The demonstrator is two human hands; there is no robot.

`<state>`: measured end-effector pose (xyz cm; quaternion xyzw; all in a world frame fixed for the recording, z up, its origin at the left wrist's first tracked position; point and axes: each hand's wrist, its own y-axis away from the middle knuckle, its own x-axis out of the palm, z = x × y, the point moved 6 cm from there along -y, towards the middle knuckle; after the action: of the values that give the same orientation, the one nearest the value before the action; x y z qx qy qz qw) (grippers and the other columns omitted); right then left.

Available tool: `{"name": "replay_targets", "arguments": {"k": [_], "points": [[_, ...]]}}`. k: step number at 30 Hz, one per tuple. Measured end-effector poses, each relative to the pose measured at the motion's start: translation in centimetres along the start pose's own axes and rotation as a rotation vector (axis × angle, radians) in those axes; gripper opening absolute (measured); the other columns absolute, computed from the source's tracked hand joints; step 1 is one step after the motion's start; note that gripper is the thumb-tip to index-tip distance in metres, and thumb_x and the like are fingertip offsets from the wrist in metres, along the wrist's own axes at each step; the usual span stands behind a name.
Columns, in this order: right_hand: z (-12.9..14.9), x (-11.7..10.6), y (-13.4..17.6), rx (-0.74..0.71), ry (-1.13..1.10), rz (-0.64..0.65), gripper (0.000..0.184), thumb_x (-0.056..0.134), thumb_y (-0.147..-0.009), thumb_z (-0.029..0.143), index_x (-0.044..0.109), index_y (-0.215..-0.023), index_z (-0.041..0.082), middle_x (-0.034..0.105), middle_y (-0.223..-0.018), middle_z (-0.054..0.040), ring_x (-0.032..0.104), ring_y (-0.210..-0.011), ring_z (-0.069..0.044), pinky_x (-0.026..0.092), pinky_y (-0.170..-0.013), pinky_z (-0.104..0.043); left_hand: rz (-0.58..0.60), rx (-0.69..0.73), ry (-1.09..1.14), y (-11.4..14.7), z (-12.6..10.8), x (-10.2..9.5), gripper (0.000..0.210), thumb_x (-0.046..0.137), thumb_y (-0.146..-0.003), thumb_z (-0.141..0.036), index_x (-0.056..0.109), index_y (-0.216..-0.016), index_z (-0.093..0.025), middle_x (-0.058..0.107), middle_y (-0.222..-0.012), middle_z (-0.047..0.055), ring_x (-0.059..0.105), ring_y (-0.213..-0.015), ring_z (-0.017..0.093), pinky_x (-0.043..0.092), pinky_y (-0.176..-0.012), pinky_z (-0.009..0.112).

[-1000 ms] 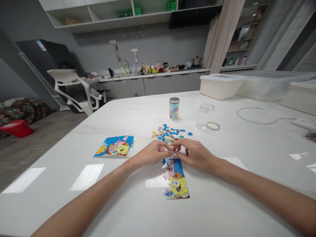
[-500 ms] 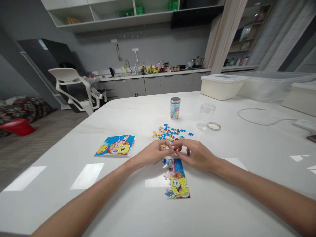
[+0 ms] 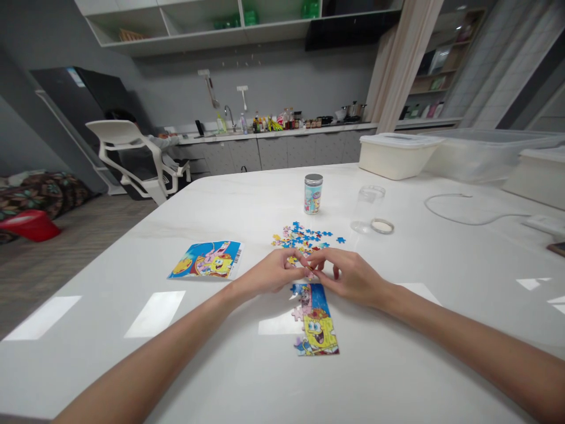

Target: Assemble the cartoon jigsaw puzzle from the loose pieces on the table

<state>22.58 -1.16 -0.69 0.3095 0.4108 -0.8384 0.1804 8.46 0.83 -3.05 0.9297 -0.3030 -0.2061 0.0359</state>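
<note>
My left hand (image 3: 282, 270) and my right hand (image 3: 346, 272) meet fingertip to fingertip above the table. Both are closed in a pinch around a small jigsaw puzzle piece (image 3: 311, 274), mostly hidden by the fingers, with a pinkish part showing. Just below them lies a joined strip of puzzle (image 3: 318, 324) with a yellow cartoon face, a pink part and a blue edge; its left side is jagged. Behind the fingers spreads a pile of loose puzzle pieces (image 3: 304, 237), partly covered by the hands. Left of my left hand rests a picture sheet (image 3: 207, 259) with similar cartoon figures.
A printed can (image 3: 313, 195) with a metal lid stands behind the pile. To its right are a clear jar (image 3: 369, 203) and a ring-shaped lid (image 3: 382, 226). Farther right come a white cable (image 3: 459, 219) and lidded bins (image 3: 397, 158). A person sits in a white chair (image 3: 128, 147) beyond.
Both hands stay almost in place, still pinching. A bit more of the pinkish piece shows beneath the fingertips now. The strip and the pile have not visibly moved.
</note>
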Motion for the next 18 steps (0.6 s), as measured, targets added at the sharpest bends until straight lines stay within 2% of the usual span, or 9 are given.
{"name": "replay_targets", "arguments": {"k": [6,11,18], "points": [[0.3,0.0,0.0,-0.031,-0.018,0.023,0.016,0.053,-0.089,0.016,0.060,-0.104,0.018,0.069,-0.090,-0.0051,0.063,-0.073,-0.014,0.051,-0.058,-0.027,-0.005,0.009,-0.008,0.1,-0.4,0.0,0.021,0.060,-0.083,-0.039,0.057,-0.085,-0.018,0.033,-0.039,-0.012,0.025,-0.032,0.005,0.013,-0.036,0.022],[0.3,0.2,-0.1,-0.036,-0.009,0.052,0.021,0.051,-0.088,0.014,0.060,-0.106,0.019,0.069,-0.087,-0.0038,0.062,-0.073,-0.013,0.050,-0.059,-0.026,-0.070,-0.003,-0.006,0.3,-1.2,-0.2,0.014,0.057,-0.085,-0.032,0.057,-0.084,-0.018,0.033,-0.038,-0.012,0.026,-0.031,0.005,0.015,-0.036,0.021],[-0.1,0.1,0.1,-0.035,0.021,0.011,0.024,0.052,-0.086,0.011,0.058,-0.108,0.018,0.068,-0.089,-0.0042,0.062,-0.073,-0.014,0.050,-0.058,-0.027,-0.080,-0.018,-0.005,0.4,-1.4,-0.4,0.008,0.056,-0.085,-0.026,0.054,-0.081,-0.020,0.032,-0.038,-0.012,0.025,-0.030,0.004,0.016,-0.035,0.020]]}}
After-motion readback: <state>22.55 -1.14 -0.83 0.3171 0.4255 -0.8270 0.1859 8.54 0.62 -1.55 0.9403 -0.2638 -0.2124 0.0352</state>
